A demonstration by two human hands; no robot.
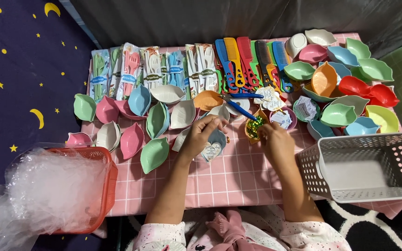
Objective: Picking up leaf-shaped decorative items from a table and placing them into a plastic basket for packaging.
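Note:
My left hand [201, 135] rests over a grey-blue leaf-shaped dish [216, 145] with a small heart-shaped tag on it, fingers curled on the dish's rim. My right hand [275, 142] reaches to an orange leaf dish [252, 128] that holds shiny green-gold bits, fingertips pinched at its edge. Whether the fingers grip anything there is hidden. Two blue pens [240, 109] lie just beyond the hands. Small paper tags [271, 98] are piled behind them.
Many pastel leaf-shaped dishes [154, 153] cover the pink checked cloth [229, 179]. Packed cutlery sets [131, 69] and coloured combs [252, 60] line the back. A white plastic basket [364, 167] stands at right, a red basket [108, 186] with clear plastic wrap at left.

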